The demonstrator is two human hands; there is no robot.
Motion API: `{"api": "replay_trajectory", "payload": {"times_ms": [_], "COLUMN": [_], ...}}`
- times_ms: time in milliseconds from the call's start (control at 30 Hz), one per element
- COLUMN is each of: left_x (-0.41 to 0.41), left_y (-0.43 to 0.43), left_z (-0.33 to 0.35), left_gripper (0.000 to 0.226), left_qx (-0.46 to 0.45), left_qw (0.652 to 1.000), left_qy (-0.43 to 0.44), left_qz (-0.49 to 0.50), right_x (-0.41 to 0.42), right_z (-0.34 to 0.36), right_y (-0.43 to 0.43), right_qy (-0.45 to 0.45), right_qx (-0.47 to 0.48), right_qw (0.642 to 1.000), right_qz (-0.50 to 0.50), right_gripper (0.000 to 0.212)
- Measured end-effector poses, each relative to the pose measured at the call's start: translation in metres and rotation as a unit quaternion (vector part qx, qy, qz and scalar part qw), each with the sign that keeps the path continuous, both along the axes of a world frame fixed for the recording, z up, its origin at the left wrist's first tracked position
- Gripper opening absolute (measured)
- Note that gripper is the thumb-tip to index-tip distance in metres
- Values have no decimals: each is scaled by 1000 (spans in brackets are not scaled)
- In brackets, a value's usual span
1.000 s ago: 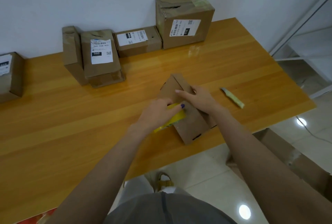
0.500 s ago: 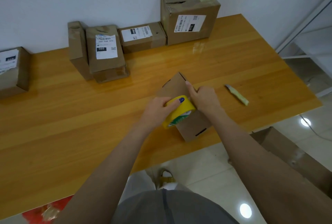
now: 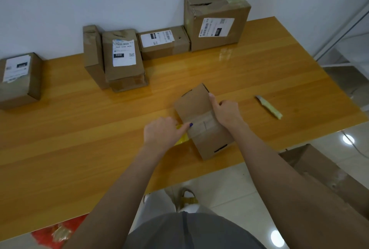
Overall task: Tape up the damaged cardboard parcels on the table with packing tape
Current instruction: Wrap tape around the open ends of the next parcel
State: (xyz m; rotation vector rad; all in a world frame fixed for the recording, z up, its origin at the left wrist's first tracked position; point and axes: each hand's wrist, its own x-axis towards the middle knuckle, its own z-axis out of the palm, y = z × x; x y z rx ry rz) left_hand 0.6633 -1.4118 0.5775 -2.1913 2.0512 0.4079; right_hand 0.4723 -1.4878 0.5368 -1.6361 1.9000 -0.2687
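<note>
A small plain cardboard parcel [image 3: 196, 107] lies near the table's front edge, with a strip of clear tape [image 3: 201, 124] running across its top. My left hand [image 3: 161, 132] grips the yellow tape roll [image 3: 182, 139] at the parcel's left side, mostly hiding it. My right hand [image 3: 226, 112] holds the parcel's right edge, thumb along the top face and fingers curled over the side.
Several labelled parcels stand along the wall: a tall torn one [image 3: 216, 19], a flat one [image 3: 163, 42], two leaning ones [image 3: 121, 59] and one at the far left [image 3: 19, 80]. A yellow utility knife [image 3: 268, 107] lies to the right. A cardboard box [image 3: 319, 169] sits on the floor.
My left hand has pulled the roll from on top of the parcel down over its left side, leaving a tape strip across the top. My right hand has stayed on the right edge.
</note>
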Motion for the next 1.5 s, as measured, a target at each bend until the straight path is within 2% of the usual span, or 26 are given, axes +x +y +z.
{"api": "replay_trajectory", "payload": {"times_ms": [100,200,233,367,467,633,833,1133,1267,1333,1433,1500], "left_x": [6,16,18,18,13,-2,-13,-8,-9,-9,-10,-9], "left_y": [-2,-5,-4,3,0,-4,-4,3,5,6,9,10], "left_z": [-5,-12,-13,-12,-8,-4,0,2,3,3,2,0], "left_gripper": [53,67,65,53,51,58,56,58,59,59,58,57], "left_qx": [8,28,28,0,34,36,45,34,29,24,8,-1], "left_qw": [1000,991,987,997,999,996,995,997,997,997,997,998], "left_qy": [24,132,156,77,23,-65,-82,-67,-67,-72,-73,-67], "left_qz": [-4,23,30,-11,-33,-47,-44,-18,-13,-13,-15,-14], "right_x": [4,0,-2,0,0,-1,-1,8,14,20,34,43], "right_z": [-3,-8,-9,-16,-22,-27,-32,-36,-32,-26,-20,-16], "right_y": [0,-1,-2,-5,-5,-5,-4,5,8,8,8,5], "right_qy": [-17,-21,-24,-38,-25,-21,20,73,182,239,272,251], "right_qx": [18,30,36,45,52,40,40,-61,-123,-149,-148,-134], "right_qw": [1000,999,999,998,998,999,998,995,975,955,937,951], "right_qz": [-2,-14,-17,-6,5,-1,32,20,41,90,161,120], "right_gripper": [66,68,68,67,68,72,87,55,50,42,51,54]}}
